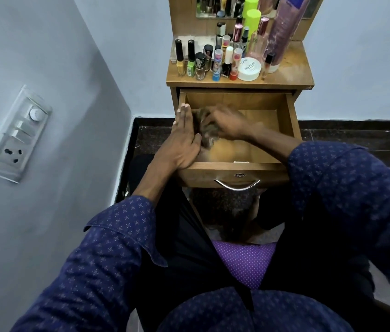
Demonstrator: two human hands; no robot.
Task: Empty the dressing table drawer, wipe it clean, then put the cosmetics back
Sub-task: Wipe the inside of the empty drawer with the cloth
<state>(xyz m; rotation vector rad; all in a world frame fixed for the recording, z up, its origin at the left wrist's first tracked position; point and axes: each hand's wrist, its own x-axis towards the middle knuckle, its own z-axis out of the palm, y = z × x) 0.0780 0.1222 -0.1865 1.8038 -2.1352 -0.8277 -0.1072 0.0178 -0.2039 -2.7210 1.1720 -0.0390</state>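
Sitting before a small wooden dressing table, a person in a dark blue patterned shirt leans both arms into the pulled-out drawer [237, 167]. The right hand [228, 124] is curled tight around a dark, crumpled cloth [204, 130] pressed to the drawer floor near its left side (hand and cloth are both blurred, so the grip's finer detail cannot be told). The left hand [184, 142] lies flat and spread, fingers together and pointing away from the person, along the drawer's left wall, holding nothing; its thumb side touches the cloth.

The drawer's bare wooden bottom shows to the right of the hands, with one small pale item [240, 161] just inside the front panel. A curved metal handle [237, 184] and a small lock sit on the drawer front.

The cosmetics [222, 61] stand crowded on the counter [294, 70] above the drawer: nail polish bottles in yellow, green and black, slim tubes, a round white jar [249, 69], a neon green can [252, 22] and a tall pinkish bottle [282, 34] at the back, beside the mirror's lower edge.

A switch panel [14, 135] with a socket is fixed to the grey wall at left. A purple dotted cushion [244, 262] shows between the person's knees.
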